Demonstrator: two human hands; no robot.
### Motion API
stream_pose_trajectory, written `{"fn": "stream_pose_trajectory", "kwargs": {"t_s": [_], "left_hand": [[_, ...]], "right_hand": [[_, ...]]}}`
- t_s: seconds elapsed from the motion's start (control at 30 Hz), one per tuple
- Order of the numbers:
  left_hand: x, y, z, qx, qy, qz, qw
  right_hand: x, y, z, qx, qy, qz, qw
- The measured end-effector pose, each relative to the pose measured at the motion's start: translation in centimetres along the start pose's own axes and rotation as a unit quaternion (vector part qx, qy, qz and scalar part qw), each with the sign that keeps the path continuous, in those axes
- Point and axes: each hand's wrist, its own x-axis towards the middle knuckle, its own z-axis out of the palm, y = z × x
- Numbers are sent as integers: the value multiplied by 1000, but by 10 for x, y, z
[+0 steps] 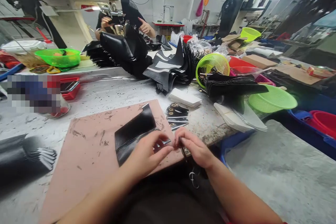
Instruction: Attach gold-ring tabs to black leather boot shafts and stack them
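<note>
My left hand is over the near right corner of a folded black leather piece, thumb and fingers curved apart with nothing visible between them. Its fingertips come close to my right hand, which is pinched on a thin dark strip hanging below the fingers. Below that hand dangle the metal loops of what look like small scissors; what they hang from is hidden. Just beyond both hands, small black tabs with brass-coloured eyelets lie in an overlapping row. A pink board lies under the leather.
White strips are stacked behind the tabs. Black leather pieces pile up farther back. Baskets and a blue bin stand right. More leather lies left. Across the table, a person's hands are by a sewing machine.
</note>
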Motion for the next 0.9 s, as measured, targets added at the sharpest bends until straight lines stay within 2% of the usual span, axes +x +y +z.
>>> {"fn": "stream_pose_trajectory", "kwargs": {"t_s": [0.1, 0.17, 0.23, 0.3, 0.47, 0.57, 0.63, 0.77, 0.83, 0.9], "left_hand": [[-9, 6, 14, -186, -43, -123, 974], [-15, 4, 19, -263, -48, -184, 946], [-19, 3, 21, -305, -56, -215, 926], [-22, 3, 22, -319, -55, -214, 922], [-26, 6, 26, -264, -6, -194, 945], [-31, 4, 30, -264, 9, -196, 945], [-35, 2, 33, -254, 21, -184, 949], [-38, 2, 36, -224, 46, -162, 960], [-37, 3, 36, -261, 47, -178, 948], [-35, 5, 35, -309, 40, -204, 928]], "right_hand": [[-8, -3, 23, -53, 1, 1, 999], [-13, -2, 30, -77, 31, -21, 996], [-17, -2, 32, -78, 58, -34, 995], [-18, -4, 31, -90, 63, -44, 993], [-15, -12, 26, -161, 39, -91, 982], [-15, -16, 25, -220, 39, -126, 966], [-17, -18, 28, -257, 55, -146, 954], [-22, -18, 40, -300, 126, -190, 926], [-24, -17, 43, -266, 152, -175, 936], [-25, -15, 45, -203, 155, -132, 958]]}}
